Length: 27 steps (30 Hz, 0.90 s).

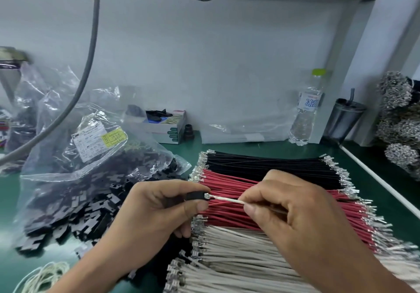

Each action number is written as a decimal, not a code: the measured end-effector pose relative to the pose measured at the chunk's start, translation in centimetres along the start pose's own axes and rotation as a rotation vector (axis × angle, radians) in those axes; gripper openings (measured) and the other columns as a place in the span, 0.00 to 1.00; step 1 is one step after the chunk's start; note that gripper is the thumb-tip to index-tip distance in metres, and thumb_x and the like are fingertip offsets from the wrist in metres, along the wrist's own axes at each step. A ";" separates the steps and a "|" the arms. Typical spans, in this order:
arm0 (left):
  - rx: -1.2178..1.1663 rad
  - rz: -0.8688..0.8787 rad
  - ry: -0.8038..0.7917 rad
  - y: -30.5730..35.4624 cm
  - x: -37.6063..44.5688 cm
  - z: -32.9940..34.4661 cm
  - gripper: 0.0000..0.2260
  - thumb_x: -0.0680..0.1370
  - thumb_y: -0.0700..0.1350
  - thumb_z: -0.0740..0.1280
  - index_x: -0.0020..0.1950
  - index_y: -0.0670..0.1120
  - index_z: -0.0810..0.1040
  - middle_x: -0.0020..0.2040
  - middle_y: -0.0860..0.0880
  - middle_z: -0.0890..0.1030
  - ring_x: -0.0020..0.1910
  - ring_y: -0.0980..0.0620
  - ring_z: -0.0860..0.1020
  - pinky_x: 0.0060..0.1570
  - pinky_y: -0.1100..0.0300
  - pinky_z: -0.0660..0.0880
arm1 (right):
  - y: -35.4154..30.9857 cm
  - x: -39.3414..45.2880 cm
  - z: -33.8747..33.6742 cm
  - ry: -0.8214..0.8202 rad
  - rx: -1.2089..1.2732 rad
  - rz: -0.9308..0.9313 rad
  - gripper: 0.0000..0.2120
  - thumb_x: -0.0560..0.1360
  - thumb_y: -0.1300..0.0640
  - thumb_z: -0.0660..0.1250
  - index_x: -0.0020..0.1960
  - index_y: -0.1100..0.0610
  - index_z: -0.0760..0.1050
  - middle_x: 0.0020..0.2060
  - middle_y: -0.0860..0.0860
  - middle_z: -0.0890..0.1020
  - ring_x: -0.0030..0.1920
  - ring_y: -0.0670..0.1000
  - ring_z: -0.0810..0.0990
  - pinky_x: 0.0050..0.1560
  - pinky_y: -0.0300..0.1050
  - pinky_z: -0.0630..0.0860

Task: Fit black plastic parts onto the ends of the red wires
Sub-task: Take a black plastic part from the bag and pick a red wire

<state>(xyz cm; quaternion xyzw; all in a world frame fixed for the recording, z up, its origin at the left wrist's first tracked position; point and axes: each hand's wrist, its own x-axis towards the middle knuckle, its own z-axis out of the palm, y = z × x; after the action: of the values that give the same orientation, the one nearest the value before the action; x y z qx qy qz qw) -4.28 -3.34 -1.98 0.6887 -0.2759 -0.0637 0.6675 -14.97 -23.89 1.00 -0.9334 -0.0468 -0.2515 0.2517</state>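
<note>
A single head-worn wide-angle view looks forward and down over a green bench (pixel 204 146) toward a pale back wall (pixel 227 54), which fills the upper half of the frame with lines bowed toward the edges. The camera sits close above the work: the left hand (pixel 156 211) and right hand (pixel 293 213) enter from the bottom edge and meet just below frame centre, large in the picture. No second view is supplied.

The black plastic part (pixel 196 196) is matt. The red wires (pixel 227 186) have smooth insulation and shiny metal terminals (pixel 196 174). The plastic bag (pixel 91 147) is clear, glossy and crinkled; the green table mat (pixel 284 148) is matt.
</note>
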 end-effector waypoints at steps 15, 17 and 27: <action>-0.035 -0.011 -0.054 0.3 -0.1 0.0 0.12 0.66 0.47 0.77 0.48 0.48 0.89 0.28 0.41 0.81 0.24 0.50 0.78 0.27 0.62 0.76 | 0.2 0.0 0.5 0.218 -0.052 -0.109 0.03 0.71 0.47 0.73 0.39 0.44 0.83 0.35 0.40 0.77 0.32 0.43 0.76 0.29 0.39 0.73; -0.026 0.001 -0.065 0.2 -0.2 0.0 0.11 0.67 0.46 0.77 0.49 0.48 0.89 0.28 0.41 0.81 0.24 0.50 0.78 0.28 0.62 0.76 | 0.2 0.2 0.6 0.226 -0.104 -0.146 0.03 0.70 0.49 0.74 0.38 0.45 0.83 0.34 0.39 0.76 0.32 0.41 0.74 0.29 0.38 0.72; 0.030 0.012 -0.183 0.4 -0.3 -0.1 0.08 0.71 0.43 0.77 0.50 0.48 0.90 0.35 0.45 0.84 0.27 0.51 0.80 0.30 0.63 0.77 | 1.0 0.2 1.4 0.108 0.250 -0.055 0.04 0.70 0.47 0.78 0.39 0.46 0.85 0.37 0.44 0.81 0.37 0.49 0.81 0.35 0.48 0.77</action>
<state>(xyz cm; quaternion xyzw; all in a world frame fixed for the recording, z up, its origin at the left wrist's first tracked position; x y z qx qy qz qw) -4.63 -3.06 -1.70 0.6882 -0.3409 -0.1181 0.6295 -13.91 -24.08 -0.41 -0.8783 -0.0897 -0.3002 0.3611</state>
